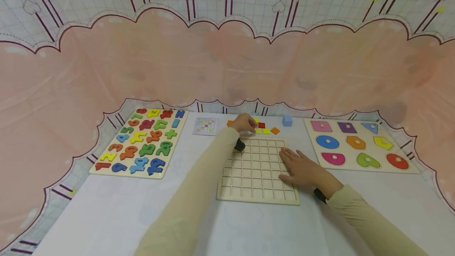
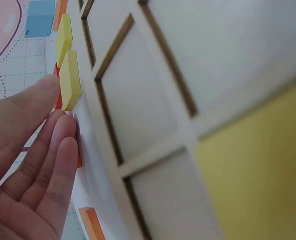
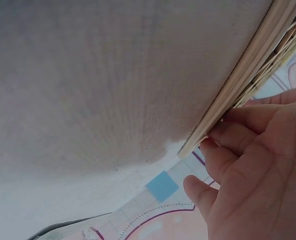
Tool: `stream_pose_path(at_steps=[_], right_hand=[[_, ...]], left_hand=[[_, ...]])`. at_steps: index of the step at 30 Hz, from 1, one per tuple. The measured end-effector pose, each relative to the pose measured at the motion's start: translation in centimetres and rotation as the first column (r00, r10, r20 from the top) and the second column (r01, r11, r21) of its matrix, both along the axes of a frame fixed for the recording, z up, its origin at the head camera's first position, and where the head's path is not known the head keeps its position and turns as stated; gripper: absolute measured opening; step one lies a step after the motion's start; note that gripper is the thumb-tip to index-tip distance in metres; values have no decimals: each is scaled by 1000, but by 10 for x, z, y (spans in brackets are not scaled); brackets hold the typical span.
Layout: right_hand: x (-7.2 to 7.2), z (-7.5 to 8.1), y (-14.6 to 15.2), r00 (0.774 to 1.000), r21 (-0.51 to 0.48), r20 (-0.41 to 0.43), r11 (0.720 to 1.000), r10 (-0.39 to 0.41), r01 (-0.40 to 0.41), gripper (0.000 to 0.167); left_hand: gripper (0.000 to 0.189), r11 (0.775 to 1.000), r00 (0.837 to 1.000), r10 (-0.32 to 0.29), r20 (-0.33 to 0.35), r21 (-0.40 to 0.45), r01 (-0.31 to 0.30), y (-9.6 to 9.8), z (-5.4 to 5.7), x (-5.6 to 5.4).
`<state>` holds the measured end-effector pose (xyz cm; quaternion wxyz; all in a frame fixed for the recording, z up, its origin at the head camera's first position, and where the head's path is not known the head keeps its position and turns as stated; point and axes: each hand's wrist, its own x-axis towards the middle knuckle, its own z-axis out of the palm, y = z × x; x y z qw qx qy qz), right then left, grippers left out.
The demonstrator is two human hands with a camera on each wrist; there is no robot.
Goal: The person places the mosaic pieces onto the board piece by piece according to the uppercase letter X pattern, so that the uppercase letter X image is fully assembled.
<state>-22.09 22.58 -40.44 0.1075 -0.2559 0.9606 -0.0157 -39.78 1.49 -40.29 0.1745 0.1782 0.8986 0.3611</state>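
While the left hand (image 1: 244,123), grip unclear, is partly hiding tiles (image 1: 266,131) beyond the grid board (image 1: 256,173), the right hand (image 1: 302,168) is lying spread on its edge, gripping nothing; patterned fabric (image 1: 213,66) is backing a white tabletop (image 1: 106,216).

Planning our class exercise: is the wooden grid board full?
The grid board is not full: many of its cells show bare wood.

Legible on the number board (image 1: 168,159) are 1 (image 1: 102,166), 2 (image 1: 108,157), 3 (image 1: 115,147), 5 (image 1: 127,130), 20 (image 1: 164,148) and a plus sign (image 1: 170,134).
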Motion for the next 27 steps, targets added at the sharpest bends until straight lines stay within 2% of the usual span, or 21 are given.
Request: stream_pose_path(at_steps=[3,6,15,21,27], right_hand=[[0,0,0,1000,1,1,1000,-4,4,80],[0,0,0,1000,2,-6,1000,-1,1,80],[-1,-3,1,1000,-2,-15,1000,11,-11,80],[0,-4,1,1000,-5,-8,1000,4,-4,80],[1,-1,0,1000,-16,-9,1000,0,-1,80]], left_hand=[[32,999,1000,18,0,28,-18,-1,8,14],[33,998,999,40,11,44,-40,1,7,17],[30,998,999,52,-6,39,-52,2,4,20],[27,998,999,50,8,47,-50,1,-2,16],[29,998,998,55,-5,30,-55,3,-1,19]])
